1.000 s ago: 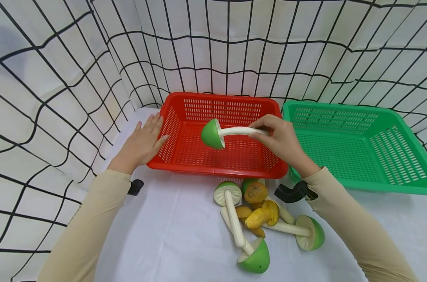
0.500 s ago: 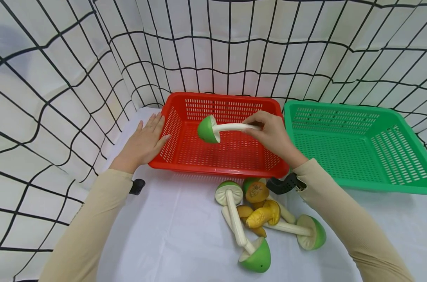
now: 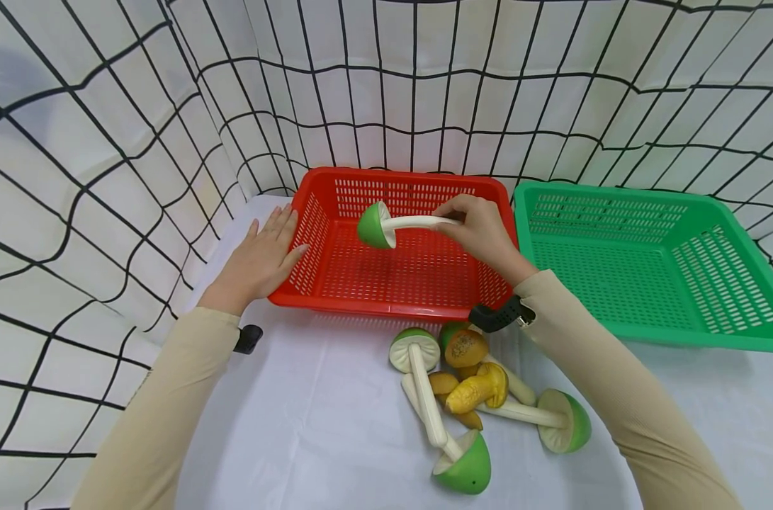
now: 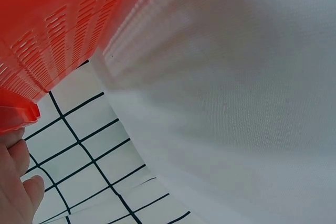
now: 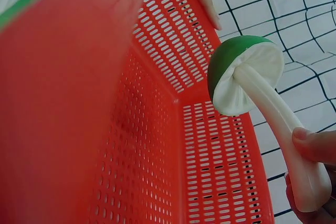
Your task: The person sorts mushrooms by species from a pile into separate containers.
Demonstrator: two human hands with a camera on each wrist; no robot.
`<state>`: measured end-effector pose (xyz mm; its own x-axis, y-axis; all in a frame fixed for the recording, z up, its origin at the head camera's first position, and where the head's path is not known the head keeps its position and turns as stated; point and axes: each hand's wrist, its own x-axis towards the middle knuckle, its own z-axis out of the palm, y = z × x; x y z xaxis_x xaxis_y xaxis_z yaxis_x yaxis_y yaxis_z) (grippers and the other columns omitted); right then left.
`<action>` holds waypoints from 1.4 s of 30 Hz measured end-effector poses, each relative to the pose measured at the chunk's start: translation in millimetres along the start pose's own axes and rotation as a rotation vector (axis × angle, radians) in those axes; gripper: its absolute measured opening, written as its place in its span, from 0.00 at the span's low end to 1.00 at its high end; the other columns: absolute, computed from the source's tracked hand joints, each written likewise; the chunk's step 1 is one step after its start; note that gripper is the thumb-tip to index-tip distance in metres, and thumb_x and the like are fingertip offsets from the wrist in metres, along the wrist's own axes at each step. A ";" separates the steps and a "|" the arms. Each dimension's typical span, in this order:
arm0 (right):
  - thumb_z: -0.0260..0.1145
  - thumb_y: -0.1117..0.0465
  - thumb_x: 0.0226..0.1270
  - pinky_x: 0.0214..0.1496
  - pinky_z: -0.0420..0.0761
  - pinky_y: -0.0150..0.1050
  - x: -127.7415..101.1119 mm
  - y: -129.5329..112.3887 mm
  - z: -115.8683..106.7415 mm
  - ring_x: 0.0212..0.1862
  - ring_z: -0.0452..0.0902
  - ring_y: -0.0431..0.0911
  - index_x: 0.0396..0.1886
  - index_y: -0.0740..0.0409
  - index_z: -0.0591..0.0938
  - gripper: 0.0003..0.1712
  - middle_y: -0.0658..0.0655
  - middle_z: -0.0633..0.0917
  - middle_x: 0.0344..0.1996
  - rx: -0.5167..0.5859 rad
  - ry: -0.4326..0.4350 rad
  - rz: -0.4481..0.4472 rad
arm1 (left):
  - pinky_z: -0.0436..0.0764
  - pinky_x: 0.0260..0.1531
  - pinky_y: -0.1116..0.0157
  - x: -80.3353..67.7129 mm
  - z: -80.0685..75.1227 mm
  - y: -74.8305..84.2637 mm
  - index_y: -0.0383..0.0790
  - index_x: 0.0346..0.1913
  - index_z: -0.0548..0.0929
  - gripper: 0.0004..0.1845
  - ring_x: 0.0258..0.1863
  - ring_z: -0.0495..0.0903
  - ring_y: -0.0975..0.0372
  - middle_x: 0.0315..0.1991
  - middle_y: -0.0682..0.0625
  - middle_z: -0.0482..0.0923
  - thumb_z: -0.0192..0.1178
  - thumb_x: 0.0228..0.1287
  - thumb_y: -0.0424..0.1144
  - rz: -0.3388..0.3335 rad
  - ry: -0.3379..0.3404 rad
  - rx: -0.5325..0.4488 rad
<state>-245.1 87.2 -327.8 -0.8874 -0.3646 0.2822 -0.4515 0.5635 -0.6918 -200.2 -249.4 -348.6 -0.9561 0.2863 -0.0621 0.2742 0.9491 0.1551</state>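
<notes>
Green-capped mushroom (image 5: pixel 266 100) is up over the red basket (image 3: pixel 389 309), and we've got it pinched by the stem in our right grip (image 3: pixel 478 227). Our left grip (image 3: pixel 258 261) just rests at the basket's left rim, fingers straight. Mushroom pile (image 3: pixel 478 389) on the bench (image 3: pixel 322 418) in front, green basket (image 3: pixel 603 283) to the right.

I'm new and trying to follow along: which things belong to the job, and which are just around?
Part of the job:
green-capped mushroom, pinched in the right hand
red basket beneath it, touched by the left hand
probably the mushroom pile in front

Seemingly just around:
green basket, untouched, though possibly for later
black grid behind the baskets
</notes>
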 end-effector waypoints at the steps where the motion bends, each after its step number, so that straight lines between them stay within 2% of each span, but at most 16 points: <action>1: 0.69 0.67 0.59 0.40 0.80 0.43 2.1 0.6 0.3 0.36 0.79 0.50 0.40 0.67 0.84 0.10 0.62 0.84 0.37 0.001 -0.003 0.007 | 0.36 0.68 0.45 0.1 0.0 -0.5 0.29 0.73 0.41 0.37 0.73 0.33 0.49 0.74 0.37 0.36 0.34 0.75 0.53 -0.001 0.003 0.001; 8: 0.70 0.66 0.58 0.42 0.80 0.43 15.4 5.6 4.6 0.37 0.80 0.49 0.40 0.66 0.85 0.10 0.61 0.85 0.38 0.010 -0.043 0.096 | 0.37 0.68 0.46 1.8 0.3 -3.9 0.29 0.73 0.41 0.37 0.73 0.34 0.48 0.74 0.37 0.36 0.35 0.75 0.53 0.002 0.013 0.011; 15: 0.69 0.66 0.59 0.41 0.80 0.41 28.0 10.4 10.6 0.36 0.79 0.49 0.38 0.65 0.86 0.08 0.61 0.85 0.36 0.007 -0.108 0.140 | 0.37 0.68 0.46 3.4 0.3 -4.0 0.29 0.73 0.41 0.37 0.73 0.34 0.49 0.74 0.37 0.36 0.34 0.75 0.53 0.001 0.014 0.009; 22: 0.69 0.66 0.59 0.39 0.78 0.38 37.7 14.8 25.0 0.36 0.76 0.49 0.37 0.65 0.86 0.08 0.60 0.85 0.35 0.069 -0.168 0.218 | 0.38 0.68 0.45 2.2 0.0 -1.9 0.28 0.73 0.42 0.36 0.73 0.35 0.48 0.74 0.36 0.37 0.35 0.75 0.51 0.010 0.015 0.009; 27: 0.70 0.65 0.58 0.37 0.76 0.38 40.5 17.7 32.6 0.35 0.76 0.48 0.38 0.65 0.87 0.09 0.59 0.86 0.35 0.038 -0.213 0.262 | 0.38 0.68 0.45 2.8 2.6 0.4 0.28 0.73 0.42 0.36 0.73 0.35 0.48 0.74 0.36 0.37 0.35 0.75 0.51 0.017 0.017 0.010; 34: 0.70 0.67 0.58 0.36 0.77 0.37 41.3 16.7 39.5 0.33 0.77 0.47 0.36 0.66 0.87 0.07 0.60 0.87 0.33 0.004 -0.288 0.210 | 0.38 0.68 0.46 3.0 2.1 0.2 0.29 0.73 0.42 0.36 0.73 0.35 0.48 0.74 0.37 0.37 0.34 0.75 0.52 0.015 0.028 0.012; 42: 0.71 0.68 0.55 0.37 0.78 0.36 39.9 15.6 44.4 0.33 0.76 0.46 0.36 0.65 0.87 0.07 0.58 0.86 0.31 0.005 -0.409 0.189 | 0.37 0.68 0.45 -2.6 0.0 -0.9 0.28 0.73 0.41 0.36 0.73 0.34 0.48 0.74 0.36 0.37 0.33 0.76 0.51 0.020 0.008 0.022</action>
<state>-283.4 48.6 -356.8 -0.8439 -0.5195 -0.1341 -0.2840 0.6447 -0.7098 -198.0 -251.1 -348.5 -0.9511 0.3047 -0.0508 0.2957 0.9457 0.1347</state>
